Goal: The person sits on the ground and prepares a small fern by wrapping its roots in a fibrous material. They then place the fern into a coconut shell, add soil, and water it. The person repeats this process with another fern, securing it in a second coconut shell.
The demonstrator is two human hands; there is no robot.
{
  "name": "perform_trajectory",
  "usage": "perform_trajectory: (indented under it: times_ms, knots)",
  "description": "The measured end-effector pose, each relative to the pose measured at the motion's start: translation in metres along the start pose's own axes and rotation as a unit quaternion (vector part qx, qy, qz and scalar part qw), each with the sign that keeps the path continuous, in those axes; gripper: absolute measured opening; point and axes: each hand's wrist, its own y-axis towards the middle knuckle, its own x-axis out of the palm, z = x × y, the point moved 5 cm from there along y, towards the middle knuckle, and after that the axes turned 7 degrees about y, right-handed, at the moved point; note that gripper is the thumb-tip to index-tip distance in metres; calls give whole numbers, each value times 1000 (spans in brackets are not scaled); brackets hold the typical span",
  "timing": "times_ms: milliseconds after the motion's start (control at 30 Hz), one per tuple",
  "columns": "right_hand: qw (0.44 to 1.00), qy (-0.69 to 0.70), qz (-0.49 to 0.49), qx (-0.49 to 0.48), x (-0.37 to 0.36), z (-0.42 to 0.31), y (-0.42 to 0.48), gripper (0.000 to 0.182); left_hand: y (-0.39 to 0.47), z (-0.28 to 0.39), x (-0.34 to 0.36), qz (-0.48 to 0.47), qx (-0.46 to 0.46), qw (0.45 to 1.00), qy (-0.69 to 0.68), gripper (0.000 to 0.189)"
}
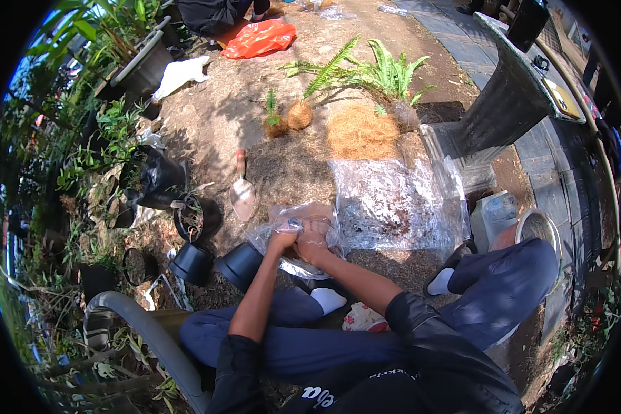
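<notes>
My left hand (pixel 284 238) and my right hand (pixel 311 242) are close together, both gripping a crumpled clear plastic sheet (pixel 261 231). Something brownish shows through the film between them; I cannot tell what it is. To the right, a larger clear plastic sheet (pixel 378 207) lies flat on the ground with dark crumbs of soil on it. Beyond it is a heap of coconut fibre (pixel 363 132). A hand trowel (pixel 242 198) with a reddish handle lies ahead of my left hand.
Two fibre-wrapped balls, one a small fern ball (pixel 275 127), stand farther off near a large fern (pixel 388 72). Black plastic pots (pixel 191 263) line the left. A stone pedestal table (pixel 502 95) and a bucket (pixel 535 220) are at right. Another person (pixel 212 15) sits beyond, beside an orange bag (pixel 261 39).
</notes>
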Motion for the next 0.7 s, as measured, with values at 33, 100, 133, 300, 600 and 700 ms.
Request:
perform_trajectory:
  times_ms: [33, 100, 133, 300, 600, 700]
  knots:
    - [1000, -3, 10, -7, 8, 7, 3, 60, -1, 2, -1, -2, -1, 1000, -3, 33]
    - [999, -9, 25, -27, 17, 12, 8, 55, -4, 0, 1, 45, -16, 999, -10, 31]
    - [999, -12, 27, -39, 17, 10, 6, 55, -6, -5, 2, 71, -27, 997, -14, 31]
    - [998, 35, 55, 12, -7, 13, -3, 52, -7, 9, 8, 67, 8, 998, -6, 28]
    - [989, 102, 7, -108, 26, 42, 48, 42, -4, 15, 9, 84, 81, 991, -58, 32]
    - [980, 161, 13, -119, 15, 32, 55, 36, 0, -23, 19, 76, -36, 986, -147, 35]
